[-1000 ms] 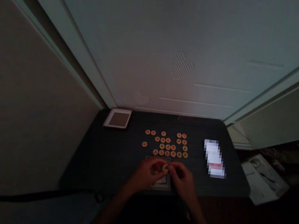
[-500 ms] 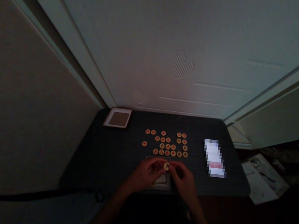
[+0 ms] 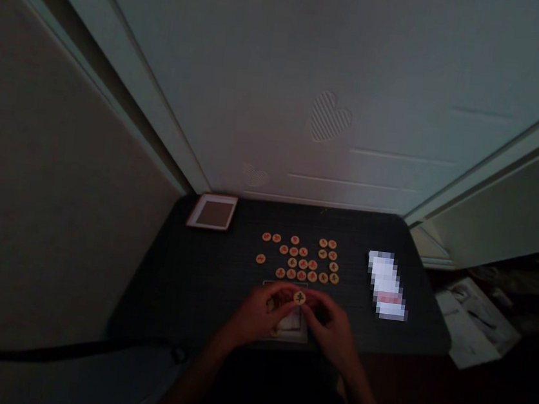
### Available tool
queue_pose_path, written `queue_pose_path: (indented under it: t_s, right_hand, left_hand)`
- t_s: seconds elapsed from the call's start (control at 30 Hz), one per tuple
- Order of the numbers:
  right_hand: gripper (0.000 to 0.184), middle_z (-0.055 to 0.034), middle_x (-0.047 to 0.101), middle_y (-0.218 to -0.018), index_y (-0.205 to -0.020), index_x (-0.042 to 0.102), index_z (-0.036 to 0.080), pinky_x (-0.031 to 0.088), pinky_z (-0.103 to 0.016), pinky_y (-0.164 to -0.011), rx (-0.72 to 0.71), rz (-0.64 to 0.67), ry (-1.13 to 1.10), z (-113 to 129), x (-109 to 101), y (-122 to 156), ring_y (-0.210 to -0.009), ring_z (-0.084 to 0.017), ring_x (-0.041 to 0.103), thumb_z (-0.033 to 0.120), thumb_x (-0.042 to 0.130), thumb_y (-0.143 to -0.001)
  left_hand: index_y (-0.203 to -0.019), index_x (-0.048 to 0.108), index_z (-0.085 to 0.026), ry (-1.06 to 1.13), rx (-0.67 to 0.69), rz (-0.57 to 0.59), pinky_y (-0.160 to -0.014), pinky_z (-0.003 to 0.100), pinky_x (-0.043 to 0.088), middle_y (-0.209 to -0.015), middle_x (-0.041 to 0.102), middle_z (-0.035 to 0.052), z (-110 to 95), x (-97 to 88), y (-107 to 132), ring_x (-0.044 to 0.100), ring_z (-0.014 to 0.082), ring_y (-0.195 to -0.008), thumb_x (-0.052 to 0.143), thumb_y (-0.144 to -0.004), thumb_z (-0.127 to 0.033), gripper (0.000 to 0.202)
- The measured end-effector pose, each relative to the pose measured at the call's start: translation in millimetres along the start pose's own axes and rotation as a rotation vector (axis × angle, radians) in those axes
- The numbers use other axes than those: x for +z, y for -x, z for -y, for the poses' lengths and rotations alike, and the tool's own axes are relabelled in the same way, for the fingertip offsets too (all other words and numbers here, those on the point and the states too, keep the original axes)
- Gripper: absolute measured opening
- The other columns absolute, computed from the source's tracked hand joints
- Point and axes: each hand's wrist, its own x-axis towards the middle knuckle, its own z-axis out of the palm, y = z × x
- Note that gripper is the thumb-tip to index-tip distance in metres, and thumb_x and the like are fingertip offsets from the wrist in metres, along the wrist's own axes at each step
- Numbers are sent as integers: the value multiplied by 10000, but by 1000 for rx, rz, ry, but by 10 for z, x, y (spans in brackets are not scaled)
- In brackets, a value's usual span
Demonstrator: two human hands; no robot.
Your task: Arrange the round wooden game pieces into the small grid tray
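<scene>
Left grip [image 3: 259, 312] and right grip [image 3: 330, 318] both nearly closed, sharing one disc [image 3: 299, 297]; thumbs and fingertips pinch it at the edges, dark-marked face to camera. Disc sits between the two grips, over the tray [image 3: 303, 337], which the left grip partly covers. Other discs [image 3: 301, 275] in loose rows on the bench [image 3: 183, 276], just beyond the grips. Flat box [image 3: 214, 213] well beyond left grip, pixelated slab [image 3: 387, 286] off to the right of right grip
</scene>
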Motion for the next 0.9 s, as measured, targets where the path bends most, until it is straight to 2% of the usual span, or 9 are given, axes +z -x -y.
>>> queue_pose_path:
  t_s: [0.4,0.7,0.9]
  right_hand:
    - [331,-72,768,-1042,-1131,736,239,576,-361,-820,1,-22,-4,-10,-1,-7,-929,-247,708,427,715,-860]
    - [337,-78,763,-1092,-1139,732,243,568,-404,-901,26,-27,-41,-4,3,28,-987,-257,714,446,705,-871]
    - [331,-80,769,-1049,-1120,743,238,586,-375,-832,16,-34,-31,6,8,26,-942,-251,718,448,709,-867]
  left_hand:
    - [-1139,697,-222,-20,0,5,-838,320,557,-993,771,42,-57,-14,-9,715,185,-891,639,-913,-385,285]
    - [-1112,718,-227,-9,-5,3,-862,334,558,-997,772,40,-74,-26,-5,716,185,-885,676,-888,-360,264]
    - [-1096,710,-217,13,16,-4,-894,348,554,-1048,766,50,-47,-1,-3,714,195,-945,670,-889,-355,252]
